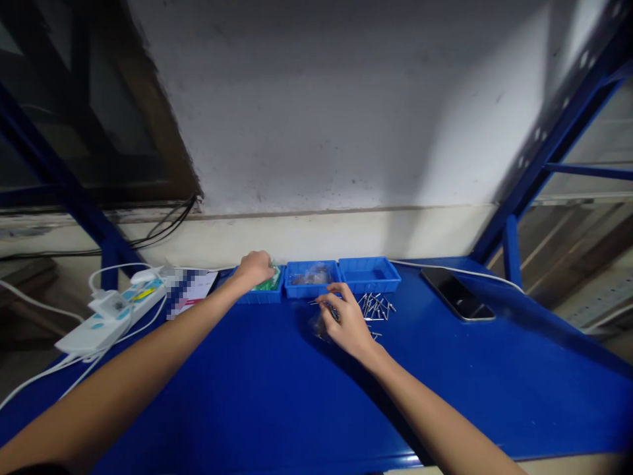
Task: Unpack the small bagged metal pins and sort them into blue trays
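My left hand is over the left blue bin, fingers curled down onto a green plastic bag inside it; the fingertips are partly hidden. My right hand is closed over the table in front of the middle bin, with thin metal rivets between thumb and fingers; one shank pokes out to the left. Below those fingers lies a small clear plastic bag, partly covered. Just right of this hand, several loose silver rivets form a pile on the blue table.
Clear plastic packets sit in the middle bin. A third blue bin stands to its right. Further right lies a black phone. A white power strip with cables and a printed sheet are at left. Blue metal posts frame both sides.
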`<state>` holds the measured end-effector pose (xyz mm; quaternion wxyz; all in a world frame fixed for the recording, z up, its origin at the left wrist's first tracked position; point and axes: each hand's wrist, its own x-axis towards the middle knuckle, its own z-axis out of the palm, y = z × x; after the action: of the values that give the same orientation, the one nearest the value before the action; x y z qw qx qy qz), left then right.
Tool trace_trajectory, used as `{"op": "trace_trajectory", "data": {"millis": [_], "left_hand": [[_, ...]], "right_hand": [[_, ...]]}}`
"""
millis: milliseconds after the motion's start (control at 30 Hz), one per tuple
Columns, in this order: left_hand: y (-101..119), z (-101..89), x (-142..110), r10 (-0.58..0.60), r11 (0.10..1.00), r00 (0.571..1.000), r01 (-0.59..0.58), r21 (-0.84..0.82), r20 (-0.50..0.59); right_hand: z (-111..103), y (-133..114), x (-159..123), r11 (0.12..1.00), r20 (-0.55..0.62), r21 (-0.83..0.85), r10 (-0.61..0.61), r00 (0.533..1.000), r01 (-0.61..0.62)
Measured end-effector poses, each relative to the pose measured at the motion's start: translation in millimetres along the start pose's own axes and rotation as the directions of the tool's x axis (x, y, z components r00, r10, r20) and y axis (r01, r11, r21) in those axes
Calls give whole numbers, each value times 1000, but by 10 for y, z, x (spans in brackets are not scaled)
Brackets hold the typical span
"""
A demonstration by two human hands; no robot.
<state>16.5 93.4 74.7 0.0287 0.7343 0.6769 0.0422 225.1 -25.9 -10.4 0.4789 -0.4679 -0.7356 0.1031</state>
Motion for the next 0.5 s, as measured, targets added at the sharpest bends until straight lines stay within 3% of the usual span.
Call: {"op": "trace_trajectory", "data": {"millis": [267,500], "left_hand": [[194,30,132,41,983,987,-67,169,154],[203,60,186,29,969,971,-86,233,237]], "right_hand": [[-28,-4,22,1000,-8,-20,6,1000,-6],[-39,40,45,998,-7,-32,47,999,-47]]}}
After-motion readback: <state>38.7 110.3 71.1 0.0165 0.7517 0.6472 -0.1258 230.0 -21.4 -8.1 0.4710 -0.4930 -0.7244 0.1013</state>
